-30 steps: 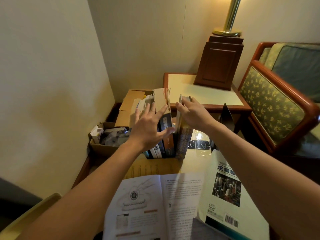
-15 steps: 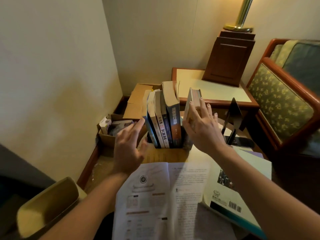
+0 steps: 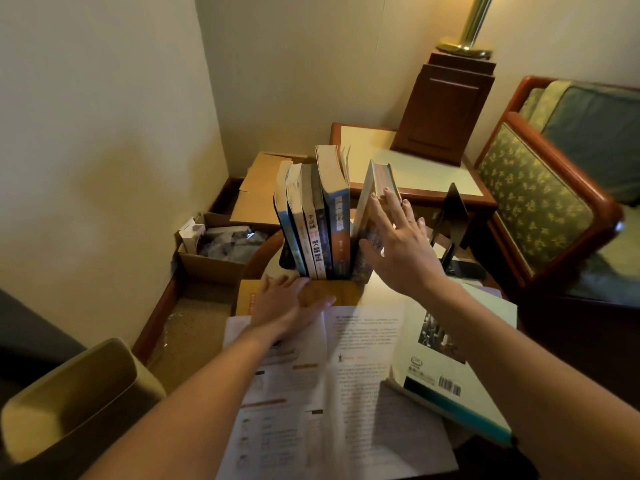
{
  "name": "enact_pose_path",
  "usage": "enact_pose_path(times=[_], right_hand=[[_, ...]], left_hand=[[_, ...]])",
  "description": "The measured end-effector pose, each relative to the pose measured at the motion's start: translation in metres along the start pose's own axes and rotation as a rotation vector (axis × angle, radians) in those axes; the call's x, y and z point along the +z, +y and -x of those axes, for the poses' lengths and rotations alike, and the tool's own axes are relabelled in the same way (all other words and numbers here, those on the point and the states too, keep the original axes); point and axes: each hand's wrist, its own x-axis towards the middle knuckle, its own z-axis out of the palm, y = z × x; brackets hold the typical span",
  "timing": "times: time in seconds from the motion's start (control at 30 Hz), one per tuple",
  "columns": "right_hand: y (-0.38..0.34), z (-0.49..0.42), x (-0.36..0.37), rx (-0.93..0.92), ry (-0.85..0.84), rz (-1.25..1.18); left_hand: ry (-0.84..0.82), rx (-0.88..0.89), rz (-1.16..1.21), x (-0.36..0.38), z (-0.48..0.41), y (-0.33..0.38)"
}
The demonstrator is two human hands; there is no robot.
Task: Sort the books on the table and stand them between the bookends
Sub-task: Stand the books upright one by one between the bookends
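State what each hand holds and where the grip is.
Neither has a grip. The right hand presses open against the leaning book, on its cover; the left hand lies flat on the yellow booklet.

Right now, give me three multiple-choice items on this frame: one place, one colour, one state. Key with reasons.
1. Where does the left hand rest?
A) on the tan book lying before the row
B) on top of the row
C) in the air

2. The bookend at the right is:
A) white
B) black
C) red

3. The end book under the right hand is:
A) lying flat
B) tilted
C) upright

Key:
1 A, the palm lies flat on its cover.
2 B, a dark plate standing apart from the books.
3 B, its top tips right, away from the row, with straight fingers against its cover.
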Motion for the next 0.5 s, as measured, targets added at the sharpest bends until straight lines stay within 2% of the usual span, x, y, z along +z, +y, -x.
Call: enact_pose_path(times=[0.33,0.5], right_hand=[[-0.001,0.007,0.007,-0.127,-0.005,0.062],[-0.002,0.004,0.007,-0.101,-0.003,0.074]], left_hand=[[0.038,0.011,0.02,0.015,0.015,-0.002],[0.042,0.04,-0.005,0.014,0.016,0.001]])
